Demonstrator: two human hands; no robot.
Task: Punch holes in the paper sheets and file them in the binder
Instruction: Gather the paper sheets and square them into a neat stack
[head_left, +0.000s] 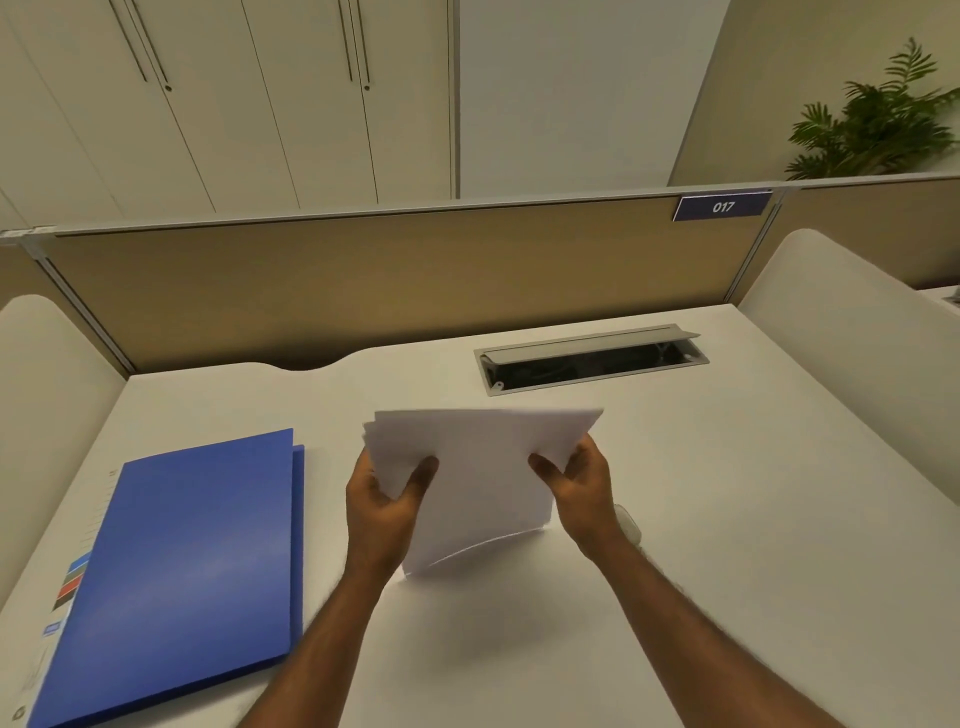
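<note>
A stack of white paper sheets (480, 473) stands on its lower edge on the white desk (727, 519), held upright and slightly bowed. My left hand (384, 499) grips the stack's left side, thumb in front. My right hand (576, 483) grips its right side the same way. A closed blue binder (192, 566) lies flat on the desk to the left of my left arm. A pale object (629, 525) shows partly behind my right wrist; I cannot tell what it is.
An open cable tray (592, 361) is set into the desk behind the paper. A tan partition (395, 280) with a "017" label (722, 207) closes the back. White side panels flank the desk. A plant (883, 119) stands at the far right.
</note>
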